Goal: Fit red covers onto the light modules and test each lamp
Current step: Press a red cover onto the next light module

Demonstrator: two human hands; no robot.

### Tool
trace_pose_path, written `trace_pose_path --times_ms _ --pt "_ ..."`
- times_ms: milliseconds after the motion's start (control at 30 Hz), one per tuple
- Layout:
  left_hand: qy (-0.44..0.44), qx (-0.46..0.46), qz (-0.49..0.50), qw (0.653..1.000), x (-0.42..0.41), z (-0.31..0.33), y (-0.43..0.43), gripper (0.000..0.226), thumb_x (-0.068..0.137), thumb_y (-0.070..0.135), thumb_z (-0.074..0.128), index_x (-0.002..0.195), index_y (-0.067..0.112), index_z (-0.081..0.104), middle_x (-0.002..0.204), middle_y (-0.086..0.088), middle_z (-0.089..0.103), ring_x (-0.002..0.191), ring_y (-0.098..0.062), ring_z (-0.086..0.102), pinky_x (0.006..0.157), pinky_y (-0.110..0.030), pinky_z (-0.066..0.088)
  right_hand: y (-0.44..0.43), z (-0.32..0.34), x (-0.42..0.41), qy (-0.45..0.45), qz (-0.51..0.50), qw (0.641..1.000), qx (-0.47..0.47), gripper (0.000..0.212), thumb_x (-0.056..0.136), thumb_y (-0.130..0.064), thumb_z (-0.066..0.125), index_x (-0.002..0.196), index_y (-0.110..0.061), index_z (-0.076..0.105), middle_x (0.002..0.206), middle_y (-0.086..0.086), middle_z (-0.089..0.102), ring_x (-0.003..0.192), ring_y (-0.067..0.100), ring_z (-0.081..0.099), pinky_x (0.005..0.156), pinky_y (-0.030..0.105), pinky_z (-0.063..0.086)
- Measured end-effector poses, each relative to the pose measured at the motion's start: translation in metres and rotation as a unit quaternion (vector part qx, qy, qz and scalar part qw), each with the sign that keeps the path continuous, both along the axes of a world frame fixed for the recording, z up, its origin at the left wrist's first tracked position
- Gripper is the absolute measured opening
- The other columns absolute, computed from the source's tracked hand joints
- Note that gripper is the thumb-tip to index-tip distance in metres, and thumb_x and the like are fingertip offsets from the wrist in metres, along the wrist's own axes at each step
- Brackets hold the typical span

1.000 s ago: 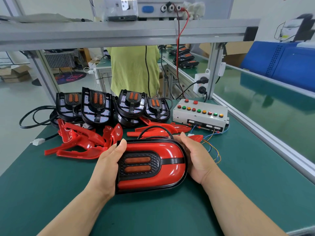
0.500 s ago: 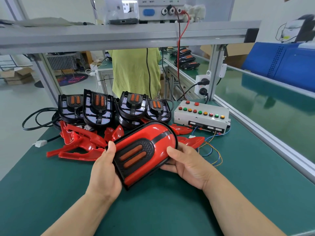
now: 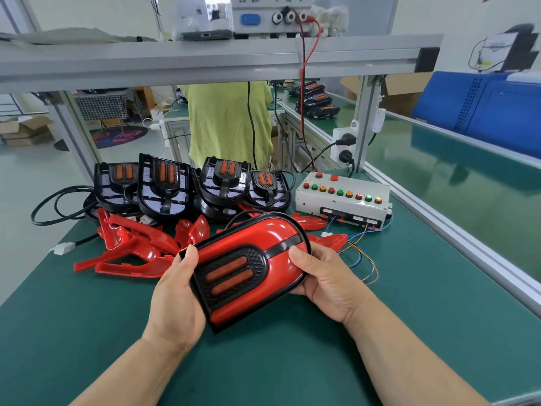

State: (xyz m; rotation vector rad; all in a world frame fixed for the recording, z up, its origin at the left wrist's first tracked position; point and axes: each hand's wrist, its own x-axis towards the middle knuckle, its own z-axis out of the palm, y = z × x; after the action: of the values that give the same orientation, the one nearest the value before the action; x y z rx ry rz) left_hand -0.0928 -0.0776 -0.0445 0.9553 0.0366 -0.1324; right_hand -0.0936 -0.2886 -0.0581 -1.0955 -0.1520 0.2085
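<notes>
Gripping the covered lamp (image 3: 248,268) at both ends, the hands are clamped on it. The left hand (image 3: 175,294) wraps the flat end with its thumb on the black rim, and the right hand (image 3: 325,282) cups the rounded end from below, thumb on the red shell. It is held tilted just above the green mat (image 3: 292,361), close to the person

It looks light and stiff, all moulded plastic. The glossy red cover is probably slick and easily scuffed, so the matte black rim is the safer hold, away from the dome and the two amber lens bars in their textured black surround. A black cable (image 3: 243,215) arcs out behind it and could snag

Just beyond lies a heap of loose red covers (image 3: 131,250), thin curved shells that overlap. Behind them a row of bare light modules (image 3: 165,183) is propped upright, with black frames, amber bars and pale boards. To the right sits a white test box (image 3: 341,197) with coloured round buttons and thin wires trailing from its front

Farther off, a person in a yellow-green shirt (image 3: 231,124) stands beyond the bench, and a power supply (image 3: 263,13) on the overhead shelf drops a red lead
</notes>
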Motion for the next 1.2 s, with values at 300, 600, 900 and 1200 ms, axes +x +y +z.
trace_pose_path --times_ms 300,600,900,1200 --pt "-0.019 0.021 0.008 1.000 0.000 0.000 0.001 0.058 0.095 0.039 0.048 0.136 -0.003 0.046 0.121 -0.029 0.065 0.107 -0.045 0.066 0.077 -0.053 0.058 0.001 0.002 -0.002 -0.006 -0.013 1.000 -0.021 0.068 0.040 -0.046 0.099 0.097 -0.015 0.078 0.099 0.012 0.076 0.083 0.023 0.073 0.069 0.039 0.061" --pt "0.043 0.033 -0.001 0.999 0.010 0.003 0.011 0.049 0.102 0.041 0.040 0.121 0.002 0.063 0.104 -0.027 0.072 0.088 -0.040 0.073 0.061 -0.044 0.060 -0.008 0.007 -0.003 0.030 0.065 0.997 0.012 0.064 0.076 -0.050 0.078 0.124 -0.010 0.067 0.120 0.018 0.069 0.106 0.032 0.067 0.091 0.057 0.055" --pt "0.026 0.057 0.013 0.998 0.006 0.003 0.010 0.047 0.104 0.038 0.041 0.131 0.001 0.055 0.110 -0.028 0.070 0.094 -0.043 0.071 0.064 -0.047 0.060 -0.006 0.003 -0.004 -0.004 -0.015 1.000 -0.016 0.019 0.091 -0.022 0.066 0.098 -0.010 0.078 0.088 0.011 0.076 0.077 0.019 0.073 0.069 0.039 0.061" --pt "0.037 0.067 0.017 0.997 0.006 0.001 0.008 0.047 0.104 0.040 0.042 0.131 0.004 0.055 0.107 -0.027 0.071 0.090 -0.043 0.072 0.062 -0.046 0.059 -0.001 0.002 -0.004 -0.011 -0.049 0.997 -0.052 0.023 0.094 -0.021 0.058 0.089 -0.019 0.080 0.088 0.008 0.075 0.076 0.017 0.072 0.070 0.037 0.061"
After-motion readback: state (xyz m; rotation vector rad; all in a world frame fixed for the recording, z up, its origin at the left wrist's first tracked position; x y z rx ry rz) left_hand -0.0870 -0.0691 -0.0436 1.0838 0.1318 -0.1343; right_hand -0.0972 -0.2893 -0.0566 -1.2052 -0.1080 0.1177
